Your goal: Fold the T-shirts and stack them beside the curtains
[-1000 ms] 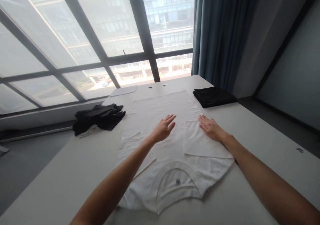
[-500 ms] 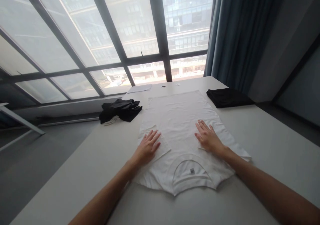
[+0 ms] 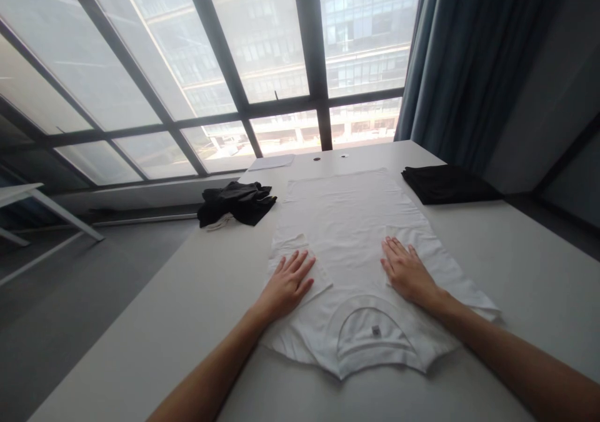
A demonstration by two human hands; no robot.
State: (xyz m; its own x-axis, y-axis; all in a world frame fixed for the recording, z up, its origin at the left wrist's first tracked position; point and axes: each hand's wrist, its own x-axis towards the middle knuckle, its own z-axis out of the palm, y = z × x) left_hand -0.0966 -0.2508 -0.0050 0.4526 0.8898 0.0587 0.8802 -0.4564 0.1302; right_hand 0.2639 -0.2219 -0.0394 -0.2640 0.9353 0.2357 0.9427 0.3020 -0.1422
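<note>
Reaches forward with both bare arms. Rests left hand flat, palm down, fingers straight and slightly spread, pointing ahead and a little right. Rests right hand flat too, palm down, fingers nearly together, pointing ahead and a little left. Grips nothing with either. Holds the two hands well apart and about level with each other. Angles left forearm in from the lower left and right forearm in from the lower right, with wrists nearly straight.
</note>
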